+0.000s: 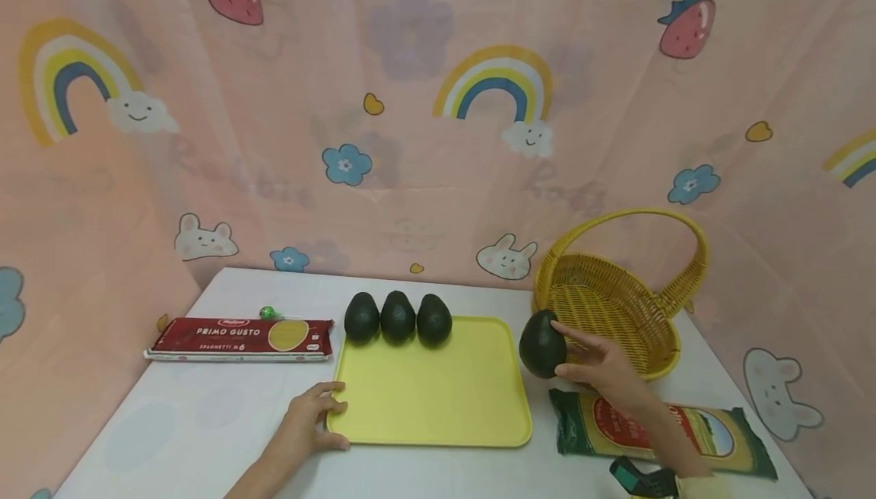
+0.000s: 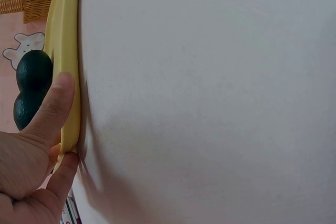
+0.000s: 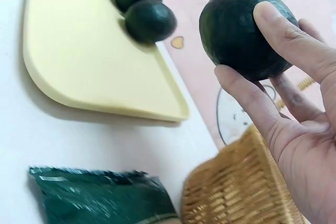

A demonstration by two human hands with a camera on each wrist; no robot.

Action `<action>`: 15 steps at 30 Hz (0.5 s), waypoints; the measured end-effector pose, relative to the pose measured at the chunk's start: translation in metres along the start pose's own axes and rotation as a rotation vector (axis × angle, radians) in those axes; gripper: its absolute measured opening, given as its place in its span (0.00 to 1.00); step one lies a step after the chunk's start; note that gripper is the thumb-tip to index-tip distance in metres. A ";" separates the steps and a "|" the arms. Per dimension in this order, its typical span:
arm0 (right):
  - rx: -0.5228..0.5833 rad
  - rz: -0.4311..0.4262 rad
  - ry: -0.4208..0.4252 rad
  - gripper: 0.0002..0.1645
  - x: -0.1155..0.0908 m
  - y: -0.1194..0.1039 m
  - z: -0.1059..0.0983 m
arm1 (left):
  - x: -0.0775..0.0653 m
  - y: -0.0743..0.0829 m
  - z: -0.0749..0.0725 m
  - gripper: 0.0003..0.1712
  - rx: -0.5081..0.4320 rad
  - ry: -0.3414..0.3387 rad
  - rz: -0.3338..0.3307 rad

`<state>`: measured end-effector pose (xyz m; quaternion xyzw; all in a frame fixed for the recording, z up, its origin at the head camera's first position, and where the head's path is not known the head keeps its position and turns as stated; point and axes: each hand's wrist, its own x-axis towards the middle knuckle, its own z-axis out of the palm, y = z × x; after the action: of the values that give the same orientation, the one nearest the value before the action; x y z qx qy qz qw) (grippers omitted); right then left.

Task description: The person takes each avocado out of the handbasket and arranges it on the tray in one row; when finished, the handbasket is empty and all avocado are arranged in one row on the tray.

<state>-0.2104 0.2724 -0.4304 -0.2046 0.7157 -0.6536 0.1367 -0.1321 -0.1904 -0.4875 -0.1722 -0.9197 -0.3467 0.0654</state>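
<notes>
My right hand (image 1: 602,362) holds a dark green avocado (image 1: 543,344) between thumb and fingers, above the table, right of the yellow tray (image 1: 438,400) and in front of the wicker basket. The right wrist view shows the thumb and fingers spread around that avocado (image 3: 239,32). Three more avocados (image 1: 398,318) stand side by side along the tray's back left edge. My left hand (image 1: 301,423) grips the tray's front left corner. In the left wrist view its thumb (image 2: 55,103) lies along the tray's side (image 2: 69,61), with a finger bent at the corner.
A yellow wicker basket (image 1: 667,339) with a tall handle stands at the back right. In front of it lies a green and yellow packet (image 1: 575,427). A red spaghetti packet (image 1: 239,338) lies at the left, a green-wrapped lollipop (image 1: 268,313) behind it. A patterned cloth (image 1: 438,202) hangs behind.
</notes>
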 end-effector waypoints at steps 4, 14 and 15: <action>-0.055 -0.010 0.013 0.38 0.003 0.004 0.011 | 0.001 0.000 0.000 0.29 0.014 0.017 0.028; -0.123 0.076 0.054 0.38 0.014 0.018 0.033 | 0.000 -0.002 0.001 0.29 0.004 0.043 0.043; -0.111 0.080 0.050 0.38 0.016 0.021 0.034 | 0.000 -0.002 0.002 0.29 0.005 0.044 0.046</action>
<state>-0.2108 0.2360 -0.4534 -0.1666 0.7616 -0.6119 0.1333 -0.1331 -0.1908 -0.4901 -0.1857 -0.9146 -0.3466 0.0939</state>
